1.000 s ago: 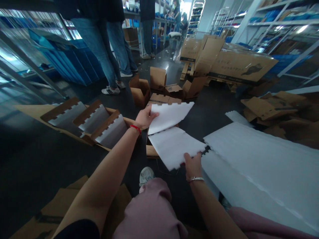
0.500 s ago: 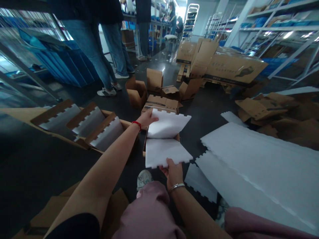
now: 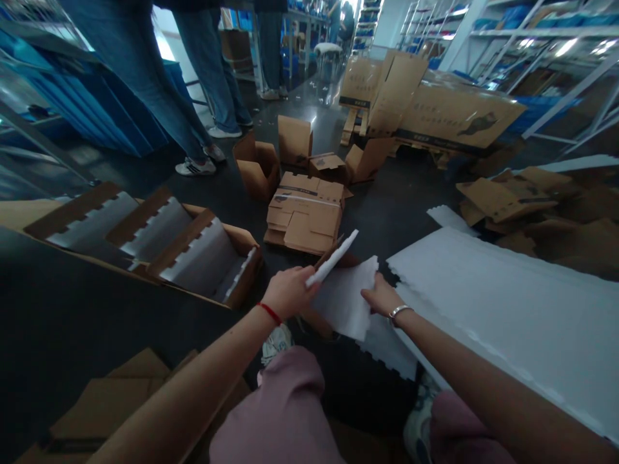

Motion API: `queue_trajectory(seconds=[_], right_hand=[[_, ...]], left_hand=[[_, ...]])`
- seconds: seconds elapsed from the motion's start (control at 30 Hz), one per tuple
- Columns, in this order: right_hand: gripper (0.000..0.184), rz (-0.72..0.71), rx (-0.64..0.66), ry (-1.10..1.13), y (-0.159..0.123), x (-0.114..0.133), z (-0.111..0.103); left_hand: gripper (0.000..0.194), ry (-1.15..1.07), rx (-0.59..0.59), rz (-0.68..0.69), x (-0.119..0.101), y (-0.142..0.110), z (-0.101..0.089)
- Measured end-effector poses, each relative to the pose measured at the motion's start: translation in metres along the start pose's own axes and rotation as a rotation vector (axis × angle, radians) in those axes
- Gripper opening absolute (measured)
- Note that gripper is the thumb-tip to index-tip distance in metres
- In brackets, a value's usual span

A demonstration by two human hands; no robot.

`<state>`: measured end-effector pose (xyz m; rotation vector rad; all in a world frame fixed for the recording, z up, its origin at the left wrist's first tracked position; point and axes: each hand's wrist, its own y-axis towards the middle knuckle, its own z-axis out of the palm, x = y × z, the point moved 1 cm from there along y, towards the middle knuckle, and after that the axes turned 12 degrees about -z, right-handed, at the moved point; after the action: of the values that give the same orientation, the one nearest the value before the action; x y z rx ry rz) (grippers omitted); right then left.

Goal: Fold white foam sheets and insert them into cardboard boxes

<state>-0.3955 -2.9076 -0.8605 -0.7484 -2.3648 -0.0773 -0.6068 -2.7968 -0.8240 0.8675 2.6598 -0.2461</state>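
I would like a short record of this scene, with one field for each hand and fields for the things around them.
Left hand: grips raised white foam sheet; red cord on wrist
Right hand: touches lower white foam sheet; silver bracelet on wrist
Beside hands: large white foam sheets; cardboard box with foam-lined dividers
Farther: flattened cardboard box; co-worker's jeans

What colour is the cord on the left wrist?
Red: the cord by the left hand shows best in the head view.

left hand [image 3: 289,293] fingers curled inward, right hand [image 3: 382,298] fingers extended forward, hands just apart
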Motion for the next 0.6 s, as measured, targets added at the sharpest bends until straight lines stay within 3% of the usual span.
queue_trajectory(seconds=[0.07, 0.17, 0.27, 0.37, 0.43, 0.5, 0.6], right_hand=[[0.044, -0.019, 0.168, -0.274, 0.004, -0.007, 0.0], [0.047, 0.025, 0.235, -0.459, 0.002, -0.007, 0.021], [0.04, 0.08, 0.214, -0.5, 0.001, -0.002, 0.054], [0.051, -0.016, 0.1, -0.544, 0.001, 0.0, 0.077], [0.058, -0.105, -0.013, -0.625, 0.001, -0.005, 0.085], [0.059, -0.123, -0.067, -0.708, -0.002, -0.015, 0.089], [0.049, -0.125, 0.081, -0.746, -0.008, -0.031, 0.097]], left_hand=[[0.029, 0.014, 0.01, -0.051, -0.014, -0.022, 0.006], [0.026, 0.07, -0.004, -0.105, -0.027, -0.032, 0.006], [0.019, 0.139, -0.068, -0.041, -0.034, -0.027, 0.0], [0.027, 0.159, -0.152, 0.122, -0.043, -0.019, 0.002], [0.037, 0.184, -0.154, 0.176, -0.049, -0.012, 0.01], [0.038, 0.23, -0.1, 0.139, -0.052, -0.004, 0.02], [0.042, 0.267, -0.005, 0.043, -0.05, 0.006, 0.031]])
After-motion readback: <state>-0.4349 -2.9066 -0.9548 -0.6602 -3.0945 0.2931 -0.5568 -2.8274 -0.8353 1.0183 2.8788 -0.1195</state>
